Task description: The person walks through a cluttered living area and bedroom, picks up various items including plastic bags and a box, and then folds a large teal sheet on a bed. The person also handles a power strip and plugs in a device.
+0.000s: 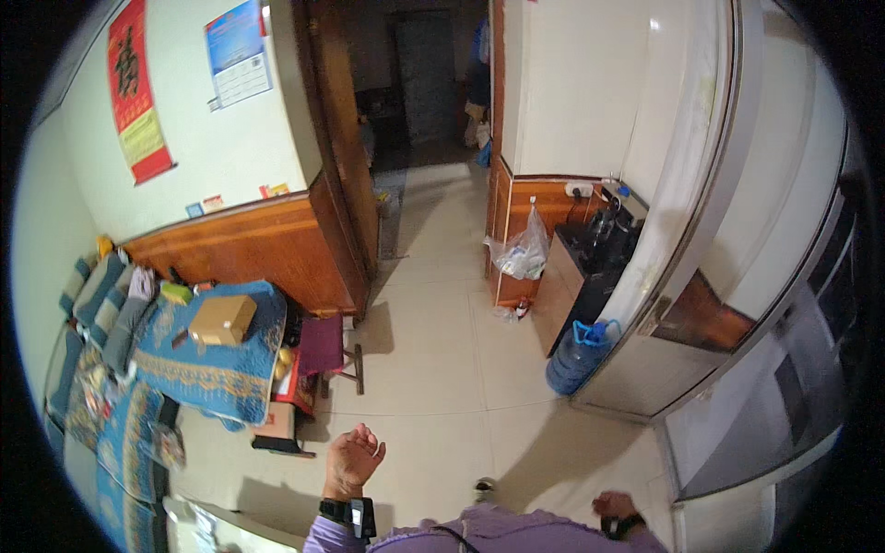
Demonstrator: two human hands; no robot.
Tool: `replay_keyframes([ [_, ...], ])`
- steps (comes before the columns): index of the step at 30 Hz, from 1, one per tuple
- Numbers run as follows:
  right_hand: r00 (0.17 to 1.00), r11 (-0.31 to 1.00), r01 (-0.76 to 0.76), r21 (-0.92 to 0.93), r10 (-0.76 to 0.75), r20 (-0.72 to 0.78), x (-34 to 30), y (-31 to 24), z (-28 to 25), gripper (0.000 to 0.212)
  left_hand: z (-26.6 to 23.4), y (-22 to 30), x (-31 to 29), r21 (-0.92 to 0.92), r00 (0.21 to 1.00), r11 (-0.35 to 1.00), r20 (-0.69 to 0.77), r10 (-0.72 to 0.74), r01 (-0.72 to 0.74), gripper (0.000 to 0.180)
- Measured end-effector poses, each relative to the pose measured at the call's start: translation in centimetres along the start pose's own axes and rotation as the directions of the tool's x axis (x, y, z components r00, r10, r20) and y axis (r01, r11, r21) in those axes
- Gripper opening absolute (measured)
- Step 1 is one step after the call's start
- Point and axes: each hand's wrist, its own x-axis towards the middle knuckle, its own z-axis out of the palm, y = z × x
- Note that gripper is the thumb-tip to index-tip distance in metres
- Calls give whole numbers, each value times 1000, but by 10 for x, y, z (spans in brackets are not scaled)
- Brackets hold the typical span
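I see my left hand (pixel 351 464) raised over the pale tiled floor (pixel 433 369), fingers loosely spread and slightly curled, holding nothing and touching nothing. A dark band with a small screen wraps the wrist (pixel 348 512) above a soft purple sleeve. My right hand (pixel 613 505) sits low at the bottom edge, partly hidden by the purple top; I cannot tell how its fingers are set, and it seems to grip nothing that shows. A dark band circles that wrist too.

Nearest my left hand, on the floor, lies a flat cardboard box (pixel 277 422) beside a small stool (pixel 324 348) with a dark red seat. Past it stands a low table under a blue patterned cloth (pixel 217 364), soft and draped over the edges; a plain brown carton (pixel 221 319) rests near the middle of its top. Along the left wall runs a sofa (pixel 101 369) with grey-blue cushions.

Toward the right, a big blue ribbed plastic water jug (pixel 578 356) stands on the floor against the corner of a dark cabinet (pixel 585 276), just beside a tall glossy white curved panel (pixel 682 184). A crinkled clear plastic bag (pixel 524 251) hangs against the varnished wood wall panelling (pixel 258 244).
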Motion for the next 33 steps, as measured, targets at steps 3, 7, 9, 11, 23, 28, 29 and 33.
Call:
replay_keyframes([
  [3, 993, 976, -107, 189, 115, -31, 39, -82, 107, 15, -7, 38, 31, 53, 992, 991, 15, 125, -126, 6],
  [7, 959, 987, 79, -139, -37, 282, 85, -175, 284, 16, -59, 106, 41, -22, 923, 926, 68, 378, -378, 8],
  [9, 918, 964, 127, -234, -25, 395, 109, -208, 366, 15, -84, 137, 41, -36, 847, 866, -235, 477, -498, 14],
  [11, 897, 969, 68, -238, 45, 439, 136, -230, 432, 15, -99, 175, 57, -100, 778, 828, -418, 469, -552, 17],
  [23, 935, 912, -345, 221, 313, 166, 262, -319, 414, 20, 159, 255, 482, -19, 978, 987, 132, 162, -161, 9],
  [28, 855, 462, 519, -719, -266, 446, 350, -378, 411, 14, 263, 248, 598, 18, 997, 999, 65, -35, 34, 8],
  [29, 870, 461, 494, -738, -269, 414, 373, -397, 432, 13, 270, 259, 612, 55, 997, 998, 73, -4, 0, 7],
  [33, 783, 459, 618, -639, -280, 556, 465, -498, 578, 12, 252, 325, 642, 147, 978, 973, 129, 163, -181, 8],
])
